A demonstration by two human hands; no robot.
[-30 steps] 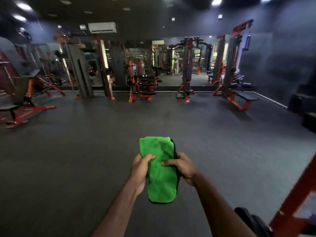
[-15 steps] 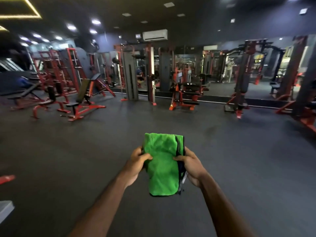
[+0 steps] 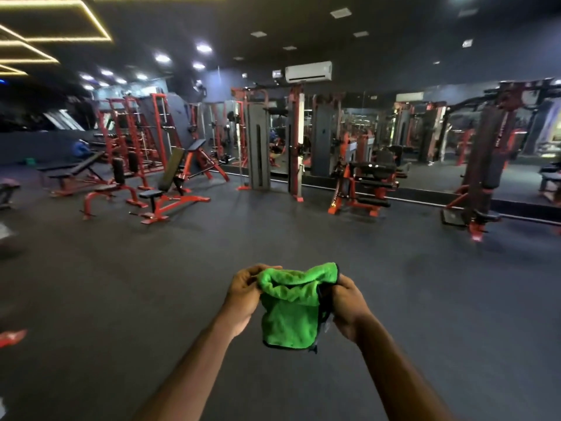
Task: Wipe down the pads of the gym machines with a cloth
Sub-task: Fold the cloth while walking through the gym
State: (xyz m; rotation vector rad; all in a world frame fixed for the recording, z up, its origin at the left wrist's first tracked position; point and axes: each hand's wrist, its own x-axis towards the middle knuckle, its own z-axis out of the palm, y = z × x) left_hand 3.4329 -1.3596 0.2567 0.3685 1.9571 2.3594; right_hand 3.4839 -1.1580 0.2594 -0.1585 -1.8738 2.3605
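Hands: left hand point(image 3: 243, 294) and right hand point(image 3: 346, 308) both clenched on green cloth point(image 3: 290, 311), held in mid-air over bare floor point(image 3: 425, 299). Benches point(image 3: 170, 189) and machines point(image 3: 364, 183) well apart; no pad judged wiped yet.

My view has swung left; my left hand point(image 3: 243, 294) and right hand point(image 3: 346, 305) have bunched the green cloth point(image 3: 290, 317) (it hung flat before).
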